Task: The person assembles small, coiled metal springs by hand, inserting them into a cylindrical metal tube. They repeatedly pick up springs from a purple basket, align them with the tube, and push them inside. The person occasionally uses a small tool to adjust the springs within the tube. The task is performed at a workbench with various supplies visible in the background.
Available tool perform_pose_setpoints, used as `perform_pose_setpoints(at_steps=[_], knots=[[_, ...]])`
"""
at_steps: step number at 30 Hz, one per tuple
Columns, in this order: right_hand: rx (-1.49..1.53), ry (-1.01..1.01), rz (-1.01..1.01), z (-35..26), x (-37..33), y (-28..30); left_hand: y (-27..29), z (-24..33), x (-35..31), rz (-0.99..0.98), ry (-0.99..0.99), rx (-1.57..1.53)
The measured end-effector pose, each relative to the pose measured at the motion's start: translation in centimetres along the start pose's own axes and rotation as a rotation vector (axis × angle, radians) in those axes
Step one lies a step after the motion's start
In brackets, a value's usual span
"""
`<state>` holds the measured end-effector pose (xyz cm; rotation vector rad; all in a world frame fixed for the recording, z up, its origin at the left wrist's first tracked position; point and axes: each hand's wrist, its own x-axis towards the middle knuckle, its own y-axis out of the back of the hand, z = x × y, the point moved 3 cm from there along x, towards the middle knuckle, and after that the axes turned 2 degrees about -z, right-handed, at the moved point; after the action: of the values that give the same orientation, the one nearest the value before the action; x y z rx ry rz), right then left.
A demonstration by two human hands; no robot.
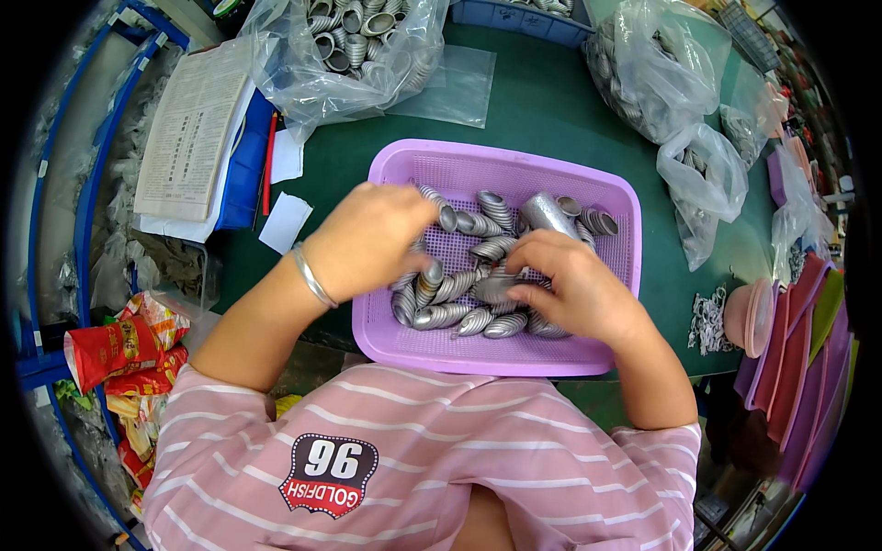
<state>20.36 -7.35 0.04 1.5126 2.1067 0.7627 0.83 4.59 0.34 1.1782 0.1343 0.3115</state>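
Head view shows grey ribbed metal pieces [441,316] in the purple basket [501,157] on the green table [542,96]. Over them, left hand [372,237] and right hand [577,280] have bent fingers; whether these hold pieces, I cannot tell.

Got both bare forearms [265,323] angled in toward the purple basket [505,158], elbows [658,404] flared out past its sides. Holding the left hand [377,234] back-up over its left side, fingers curled; hovering the right hand [571,280] over its right half, fingers bent, thumb kinda blurry.
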Motion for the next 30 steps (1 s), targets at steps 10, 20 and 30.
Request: perform_pose_setpoints(at_steps=[10, 20, 30], knots=[[-0.537, -0.233, 0.313, 2.2, -0.5, -0.4, -4.7, 2.8, -0.2, -0.180, -0.003, 0.233], [-0.572, -0.252, 0.352, 2.8, -0.4, -0.2, -2.1, -0.6, 2.1, -0.044, -0.007, 0.165], [-0.453, -0.259, 0.419, 2.7, -1.3, 0.5, -4.3, -1.1, 3.2, -0.253, -0.134, 0.248]])
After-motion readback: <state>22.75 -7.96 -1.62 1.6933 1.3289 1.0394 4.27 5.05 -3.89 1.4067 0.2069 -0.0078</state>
